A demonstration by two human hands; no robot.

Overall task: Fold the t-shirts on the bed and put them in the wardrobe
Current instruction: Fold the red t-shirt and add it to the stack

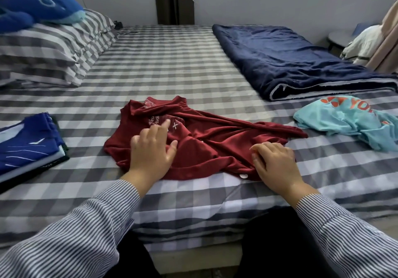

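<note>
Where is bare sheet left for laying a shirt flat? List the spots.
Widest: the checked sheet behind the red t-shirt, bordered by the pillows and the navy blanket. A narrower strip lies between the folded blue stack and the red t-shirt. Crowded: front right, by the crumpled turquoise t-shirt.

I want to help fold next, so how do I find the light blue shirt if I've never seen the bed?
Look at the checked bed and find the dark blue blanket along its right side. Just in front of the blanket's near end lies the light blue t-shirt, crumpled. It is the only one with orange letters; the red t-shirt is under the hands.
</note>
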